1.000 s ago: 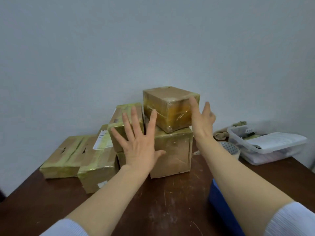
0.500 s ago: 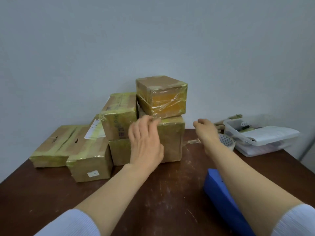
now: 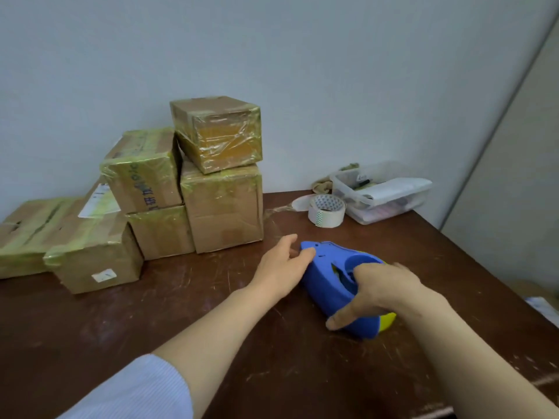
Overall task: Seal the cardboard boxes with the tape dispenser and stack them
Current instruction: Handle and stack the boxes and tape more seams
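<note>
Taped cardboard boxes (image 3: 222,207) stand stacked at 10 o'clock. At 4 o'clock on the worktop (image 3: 151,322), the right hand (image 3: 381,285) curls around the blue tape dispenser (image 3: 329,261); the left hand (image 3: 282,266), fingers loose, touches its nose. Next, probably, a firm lift.

The table (image 3: 211,313) before you is dark wood under a worn varnish, with a dull sheen and many pale scratches and scuffs. The cardboard boxes (image 3: 223,213) are matt brown card, and the glossy yellowish-green tape banding their edges lies wrinkled. The top box (image 3: 223,137) is wrapped almost wholly in clear tape, shiny and creased. A small paper label (image 3: 103,275) on the front box looks matt white. The tape dispenser (image 3: 326,273) is smooth blue plastic with a soft satin shine. The roll of tape (image 3: 326,211) looks pale and matt outside. The tub (image 3: 390,204) is clear, glossy plastic. Your sleeve (image 3: 139,388) is finely ribbed white cloth. The wall (image 3: 302,71) is matt paint.
</note>
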The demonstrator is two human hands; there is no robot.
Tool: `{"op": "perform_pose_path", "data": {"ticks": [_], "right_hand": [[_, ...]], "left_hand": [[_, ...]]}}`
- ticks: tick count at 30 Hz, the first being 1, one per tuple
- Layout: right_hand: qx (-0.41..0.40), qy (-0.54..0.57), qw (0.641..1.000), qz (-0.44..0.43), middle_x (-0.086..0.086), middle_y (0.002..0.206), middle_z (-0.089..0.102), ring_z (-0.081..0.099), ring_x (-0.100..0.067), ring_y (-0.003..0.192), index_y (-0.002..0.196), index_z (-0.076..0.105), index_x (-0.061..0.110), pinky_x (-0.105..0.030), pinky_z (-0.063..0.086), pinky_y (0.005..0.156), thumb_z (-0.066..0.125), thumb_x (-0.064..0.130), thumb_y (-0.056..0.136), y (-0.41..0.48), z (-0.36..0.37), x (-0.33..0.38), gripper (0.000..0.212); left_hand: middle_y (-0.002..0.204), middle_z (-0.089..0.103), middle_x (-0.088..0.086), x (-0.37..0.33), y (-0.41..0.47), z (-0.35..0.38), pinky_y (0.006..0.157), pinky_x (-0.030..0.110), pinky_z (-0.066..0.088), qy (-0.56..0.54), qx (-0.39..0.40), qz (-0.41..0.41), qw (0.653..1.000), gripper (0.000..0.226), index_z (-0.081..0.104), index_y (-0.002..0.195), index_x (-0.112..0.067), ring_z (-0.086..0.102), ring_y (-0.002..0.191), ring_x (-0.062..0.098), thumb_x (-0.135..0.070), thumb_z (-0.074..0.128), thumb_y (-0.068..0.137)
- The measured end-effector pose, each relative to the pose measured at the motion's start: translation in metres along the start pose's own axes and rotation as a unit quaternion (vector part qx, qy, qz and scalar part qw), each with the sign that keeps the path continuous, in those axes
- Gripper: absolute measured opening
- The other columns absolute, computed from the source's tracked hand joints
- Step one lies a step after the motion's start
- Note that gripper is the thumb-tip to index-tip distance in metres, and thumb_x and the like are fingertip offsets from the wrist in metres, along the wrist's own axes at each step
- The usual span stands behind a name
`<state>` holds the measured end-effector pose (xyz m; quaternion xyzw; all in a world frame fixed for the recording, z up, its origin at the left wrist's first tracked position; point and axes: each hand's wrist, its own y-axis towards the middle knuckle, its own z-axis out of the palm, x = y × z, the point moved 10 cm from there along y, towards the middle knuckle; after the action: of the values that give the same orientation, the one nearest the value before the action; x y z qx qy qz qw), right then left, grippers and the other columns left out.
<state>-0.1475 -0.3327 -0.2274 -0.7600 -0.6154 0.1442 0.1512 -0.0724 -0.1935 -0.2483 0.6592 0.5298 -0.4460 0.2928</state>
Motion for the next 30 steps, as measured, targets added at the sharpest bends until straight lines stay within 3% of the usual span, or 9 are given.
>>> {"op": "perform_pose_path", "data": {"ticks": [3,8,11,14,18,22,24,27,30], "right_hand": [[-0.048,0.004,0.998,-0.037,0.007,0.069,0.046,0.041,-0.009,0.063,0.070,0.042,0.021,-0.033,0.033,0.084,0.068,0.065,0.069,0.001,-0.001,0.011,0.051],[-0.083,0.028,0.992,-0.088,0.006,0.068,0.042,0.039,-0.011,0.061,0.069,0.038,0.020,-0.031,0.028,0.074,0.069,0.057,0.072,-0.008,-0.001,0.041,0.048],[-0.108,0.023,0.981,-0.158,0.007,0.066,0.042,0.044,-0.015,0.068,0.068,0.038,0.021,-0.033,0.032,0.091,0.068,0.056,0.072,-0.009,0.003,0.089,0.046],[-0.107,0.015,0.966,-0.233,0.006,0.069,0.047,0.049,-0.019,0.079,0.075,0.046,0.019,-0.038,0.018,0.110,0.067,0.051,0.072,-0.004,0.003,0.148,0.039],[-0.141,-0.017,0.938,-0.316,-0.001,0.097,0.062,0.052,-0.022,0.106,0.100,0.057,0.015,-0.044,0.001,0.116,0.068,0.050,0.072,0.006,-0.008,0.219,0.045],[-0.152,-0.023,0.920,-0.360,-0.003,0.132,0.048,0.031,-0.025,0.130,0.135,0.045,0.020,-0.047,-0.002,0.116,0.067,0.052,0.067,0.014,-0.020,0.239,0.078],[-0.144,0.092,0.918,-0.356,0.001,0.137,0.046,0.033,-0.023,0.130,0.135,0.046,0.026,-0.044,0.013,0.115,0.053,0.059,0.057,0.023,-0.033,0.214,0.084],[-0.257,0.351,0.859,-0.269,-0.001,0.119,0.060,0.050,-0.021,0.115,0.109,0.065,0.023,-0.040,0.037,0.101,0.052,0.027,0.076,0.051,-0.072,0.122,0.036],[-0.347,0.288,0.887,-0.105,-0.010,0.131,0.050,0.043,-0.028,0.124,0.122,0.057,0.015,-0.040,0.035,0.104,0.048,0.009,0.087,0.102,-0.084,0.045,0.037]], "left_hand": [[0.134,0.052,-0.001,0.003,-0.008,0.003,0.100,0.042,0.046,-0.004,0.016,-0.011,1.000,0.061,0.043,0.140,-0.025,0.052,0.120,0.019,-0.040,0.055,0.082],[0.124,0.053,0.000,-0.002,-0.028,-0.035,0.100,0.039,0.042,0.119,-0.050,0.025,0.991,0.041,0.054,0.120,-0.020,0.052,0.110,0.018,-0.042,0.050,0.086],[0.139,0.037,-0.002,0.000,-0.051,-0.069,0.103,0.036,0.038,0.162,-0.102,0.060,0.980,0.054,0.040,0.140,-0.024,0.042,0.127,0.017,-0.040,0.051,0.090],[0.143,0.034,-0.002,0.011,-0.071,-0.107,0.107,0.035,0.033,0.238,-0.160,0.084,0.954,0.049,0.042,0.140,-0.023,0.033,0.134,0.017,-0.037,0.049,0.094],[0.150,0.032,0.000,0.034,-0.086,-0.144,0.117,0.039,0.013,0.347,-0.184,0.061,0.918,0.045,0.041,0.143,-0.022,0.024,0.140,0.015,-0.036,0.038,0.099],[0.155,0.024,-0.004,0.045,-0.089,-0.158,0.114,0.044,-0.009,0.426,-0.221,0.021,0.877,0.048,0.034,0.146,-0.022,0.014,0.144,0.011,-0.037,0.025,0.102],[0.149,0.038,0.004,0.020,-0.086,-0.150,0.114,0.042,0.002,0.424,-0.264,0.103,0.860,0.046,0.048,0.137,-0.014,0.032,0.139,0.021,-0.031,0.027,0.100],[0.124,0.060,0.014,-0.023,-0.062,-0.109,0.097,0.043,0.044,0.406,-0.242,0.260,0.842,0.038,0.064,0.118,-0.003,0.057,0.114,0.034,-0.010,0.049,0.083],[0.113,0.067,0.012,-0.059,-0.025,-0.064,0.093,0.044,0.049,0.469,-0.198,0.337,0.792,0.049,0.068,0.111,-0.003,0.061,0.109,0.032,0.005,0.063,0.062]]}}
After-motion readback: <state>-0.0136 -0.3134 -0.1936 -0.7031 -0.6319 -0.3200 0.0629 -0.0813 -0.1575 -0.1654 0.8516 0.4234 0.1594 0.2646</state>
